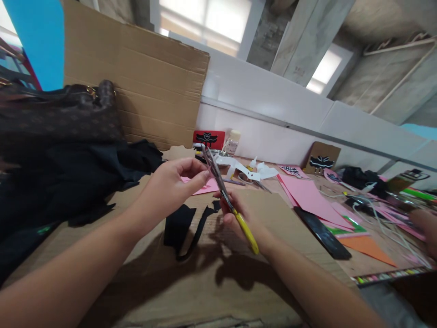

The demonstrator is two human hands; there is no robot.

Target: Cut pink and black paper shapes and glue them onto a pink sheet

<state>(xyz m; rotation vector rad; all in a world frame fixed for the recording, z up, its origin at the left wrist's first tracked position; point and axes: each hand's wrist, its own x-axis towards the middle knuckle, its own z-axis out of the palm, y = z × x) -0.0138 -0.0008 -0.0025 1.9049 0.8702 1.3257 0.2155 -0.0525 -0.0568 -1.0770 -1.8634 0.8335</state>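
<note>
My right hand [242,214] is closed on scissors [220,180] with yellow handles, their blades pointing up and to the left. Beside the blades is my left hand [180,182], its thumb and fingertips pinched close to the metal; anything between them is too small to make out. Below both hands, a black cut piece [178,224] with a thin curved strip lies on the cardboard-covered table [146,282].
Black fabric [68,177] and a brown handbag [58,114] fill the left side. Pink sheets [314,198], a dark phone [322,234] and white cables lie at the right. Upright cardboard [136,73] stands behind. Another person's hand [425,223] shows at the right edge.
</note>
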